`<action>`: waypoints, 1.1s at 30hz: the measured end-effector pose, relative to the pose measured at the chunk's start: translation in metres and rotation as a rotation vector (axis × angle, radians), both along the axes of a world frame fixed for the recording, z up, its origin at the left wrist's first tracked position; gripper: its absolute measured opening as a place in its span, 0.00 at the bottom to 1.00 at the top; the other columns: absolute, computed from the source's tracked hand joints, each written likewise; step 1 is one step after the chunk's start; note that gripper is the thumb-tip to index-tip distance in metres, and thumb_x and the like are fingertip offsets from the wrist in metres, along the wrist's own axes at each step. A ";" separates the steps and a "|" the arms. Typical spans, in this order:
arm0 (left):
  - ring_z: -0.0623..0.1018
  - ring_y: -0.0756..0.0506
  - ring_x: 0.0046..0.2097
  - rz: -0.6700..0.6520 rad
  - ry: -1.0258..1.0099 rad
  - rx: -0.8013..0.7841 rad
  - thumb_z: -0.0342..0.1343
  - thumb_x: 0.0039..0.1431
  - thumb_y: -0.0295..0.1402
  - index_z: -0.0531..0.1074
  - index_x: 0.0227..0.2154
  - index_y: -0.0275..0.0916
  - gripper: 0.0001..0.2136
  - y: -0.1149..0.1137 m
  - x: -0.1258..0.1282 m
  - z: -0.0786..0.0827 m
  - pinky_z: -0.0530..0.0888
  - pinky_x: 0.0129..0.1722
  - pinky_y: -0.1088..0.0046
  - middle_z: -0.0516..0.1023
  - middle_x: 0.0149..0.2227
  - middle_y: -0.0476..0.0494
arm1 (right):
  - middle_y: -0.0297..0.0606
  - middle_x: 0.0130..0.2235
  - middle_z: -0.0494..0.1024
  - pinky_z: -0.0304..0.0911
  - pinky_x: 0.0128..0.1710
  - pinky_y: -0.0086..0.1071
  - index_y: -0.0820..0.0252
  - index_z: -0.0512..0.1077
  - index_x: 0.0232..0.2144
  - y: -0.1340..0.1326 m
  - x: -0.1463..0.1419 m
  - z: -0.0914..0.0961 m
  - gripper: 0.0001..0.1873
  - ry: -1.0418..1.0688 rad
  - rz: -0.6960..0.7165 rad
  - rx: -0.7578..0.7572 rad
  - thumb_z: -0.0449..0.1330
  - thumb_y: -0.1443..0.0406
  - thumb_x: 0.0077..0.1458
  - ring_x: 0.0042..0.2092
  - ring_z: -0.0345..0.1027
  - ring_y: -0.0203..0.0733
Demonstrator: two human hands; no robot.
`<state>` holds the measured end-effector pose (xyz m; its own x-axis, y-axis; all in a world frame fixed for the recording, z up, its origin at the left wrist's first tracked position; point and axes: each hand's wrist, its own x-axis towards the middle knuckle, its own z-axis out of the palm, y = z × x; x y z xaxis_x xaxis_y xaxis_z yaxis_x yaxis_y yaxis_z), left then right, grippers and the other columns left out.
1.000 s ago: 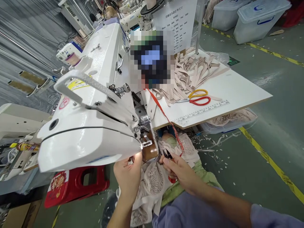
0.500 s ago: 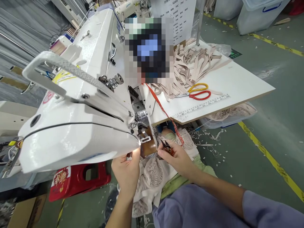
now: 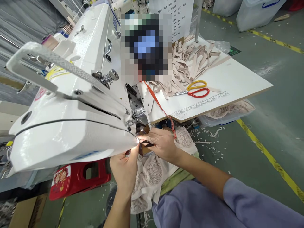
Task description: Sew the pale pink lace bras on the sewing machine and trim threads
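Observation:
My left hand (image 3: 124, 171) is closed in a pinch under the head of the white sewing machine (image 3: 68, 139); whatever its fingers hold is hidden. Close by its fingertips, my right hand (image 3: 165, 145) is wrapped around thread snips (image 3: 148, 144), whose dark blades show below the fingers. Both hands meet beside the needle area, where the presser foot is mostly covered. Beige lace bras (image 3: 152, 172) lie over my lap below them. A red cord (image 3: 163, 110) runs from the machine down behind my right hand.
On the white table (image 3: 239, 85) lie scissors (image 3: 198, 89) with yellow and red handles, a printed ruler scale and a heap of beige straps (image 3: 190, 63). Below it is a plastic bin (image 3: 213, 120). A red stool (image 3: 80, 179) stands at lower left.
My right hand has moved left and up with the snips, from beside the machine to the needle area at my left fingertips. The left hand has hardly moved. The view has shifted slightly.

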<state>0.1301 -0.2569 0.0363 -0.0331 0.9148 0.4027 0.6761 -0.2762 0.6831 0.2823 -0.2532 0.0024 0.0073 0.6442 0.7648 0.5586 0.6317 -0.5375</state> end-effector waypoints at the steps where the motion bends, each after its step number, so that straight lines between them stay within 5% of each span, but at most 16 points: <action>1: 0.71 0.48 0.24 0.000 0.016 0.016 0.60 0.55 0.37 0.70 0.14 0.39 0.16 0.001 -0.001 -0.001 0.68 0.25 0.75 0.67 0.15 0.52 | 0.36 0.30 0.80 0.64 0.33 0.29 0.58 0.79 0.42 0.002 0.000 -0.001 0.12 -0.021 -0.021 0.061 0.55 0.63 0.66 0.32 0.71 0.38; 4: 0.71 0.49 0.22 -0.034 0.084 0.112 0.59 0.57 0.37 0.66 0.12 0.39 0.20 0.002 -0.005 -0.005 0.68 0.25 0.75 0.68 0.15 0.52 | 0.35 0.27 0.76 0.60 0.31 0.29 0.59 0.79 0.37 0.006 0.001 -0.002 0.15 -0.032 -0.067 0.122 0.53 0.61 0.67 0.29 0.68 0.36; 7: 0.71 0.51 0.21 -0.100 0.195 0.322 0.59 0.61 0.36 0.70 0.18 0.38 0.16 -0.001 -0.011 -0.008 0.68 0.25 0.77 0.71 0.17 0.52 | 0.35 0.27 0.72 0.57 0.30 0.30 0.59 0.76 0.32 0.002 0.005 0.006 0.17 -0.066 -0.007 0.003 0.51 0.60 0.67 0.29 0.65 0.37; 11: 0.78 0.51 0.27 -0.369 0.362 0.623 0.54 0.65 0.32 0.74 0.39 0.38 0.06 -0.011 -0.016 -0.008 0.71 0.28 0.79 0.83 0.34 0.41 | 0.30 0.23 0.63 0.51 0.27 0.29 0.59 0.65 0.22 -0.028 0.021 0.026 0.13 0.008 0.267 -0.402 0.53 0.66 0.59 0.27 0.57 0.34; 13: 0.80 0.50 0.32 -0.609 0.400 0.623 0.51 0.67 0.30 0.71 0.45 0.37 0.07 -0.014 -0.015 -0.009 0.73 0.30 0.78 0.81 0.44 0.32 | 0.28 0.21 0.59 0.48 0.26 0.28 0.58 0.60 0.20 -0.047 0.036 0.034 0.12 0.109 0.512 -0.667 0.53 0.68 0.55 0.25 0.53 0.32; 16: 0.81 0.48 0.33 -0.806 0.425 0.584 0.52 0.66 0.28 0.70 0.47 0.37 0.09 -0.009 -0.014 -0.013 0.74 0.31 0.75 0.81 0.43 0.33 | 0.26 0.20 0.55 0.45 0.23 0.28 0.58 0.59 0.21 -0.065 0.064 0.029 0.11 0.342 0.751 -1.003 0.55 0.64 0.52 0.22 0.47 0.30; 18: 0.80 0.48 0.31 -0.766 0.440 0.601 0.56 0.64 0.27 0.72 0.44 0.38 0.07 -0.002 -0.015 -0.017 0.73 0.31 0.75 0.82 0.35 0.40 | 0.23 0.19 0.52 0.43 0.21 0.27 0.57 0.59 0.22 -0.068 0.080 0.012 0.15 0.559 0.650 -1.105 0.58 0.58 0.53 0.21 0.43 0.29; 22: 0.78 0.49 0.28 -0.576 0.368 0.656 0.59 0.61 0.25 0.72 0.39 0.37 0.05 0.008 -0.011 -0.022 0.72 0.30 0.76 0.80 0.28 0.45 | 0.21 0.20 0.52 0.43 0.21 0.26 0.57 0.62 0.31 -0.061 0.081 -0.027 0.20 0.862 0.333 -1.049 0.61 0.49 0.55 0.21 0.41 0.29; 25: 0.76 0.51 0.28 -0.428 0.283 0.614 0.59 0.61 0.24 0.72 0.35 0.37 0.03 0.003 -0.001 -0.023 0.70 0.29 0.78 0.78 0.27 0.47 | 0.25 0.24 0.61 0.42 0.20 0.26 0.57 0.63 0.37 -0.063 0.049 -0.032 0.23 0.931 0.477 -1.118 0.54 0.43 0.59 0.22 0.44 0.30; 28: 0.71 0.54 0.24 -0.318 0.164 0.547 0.59 0.61 0.25 0.72 0.32 0.38 0.03 -0.011 0.010 -0.022 0.66 0.25 0.80 0.74 0.23 0.53 | 0.25 0.25 0.60 0.38 0.20 0.26 0.58 0.61 0.33 -0.071 0.013 -0.018 0.24 1.071 0.682 -1.184 0.50 0.43 0.62 0.21 0.39 0.28; 33: 0.69 0.55 0.24 -0.316 0.049 0.466 0.59 0.60 0.24 0.72 0.31 0.38 0.04 -0.027 0.017 -0.024 0.65 0.24 0.80 0.73 0.24 0.54 | 0.24 0.23 0.57 0.38 0.21 0.27 0.58 0.58 0.28 -0.074 -0.009 -0.001 0.26 1.140 0.689 -1.024 0.54 0.43 0.61 0.22 0.40 0.28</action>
